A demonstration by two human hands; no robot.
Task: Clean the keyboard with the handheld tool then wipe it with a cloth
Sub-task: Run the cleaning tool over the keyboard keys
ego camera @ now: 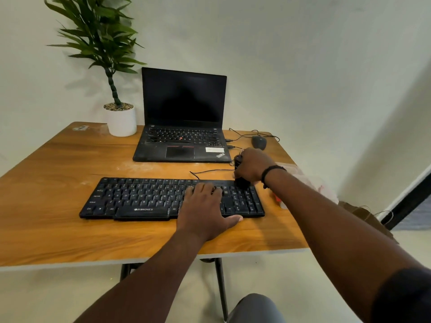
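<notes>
We saw a table (70, 173) with a smooth wood-grain top, faintly glossy, smudged with pale dusty marks near its far edge. The keyboard (140, 199) looked like matt black plastic. The laptop (182, 136) had a dull, dusty black casing and a glossy dark screen. The plant pot (122, 122) at the far left corner was smooth and white, topped with rough pebbles.

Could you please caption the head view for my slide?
Left hand steadies the keyboard while right hand holds a black tool at its far right corner.
</notes>
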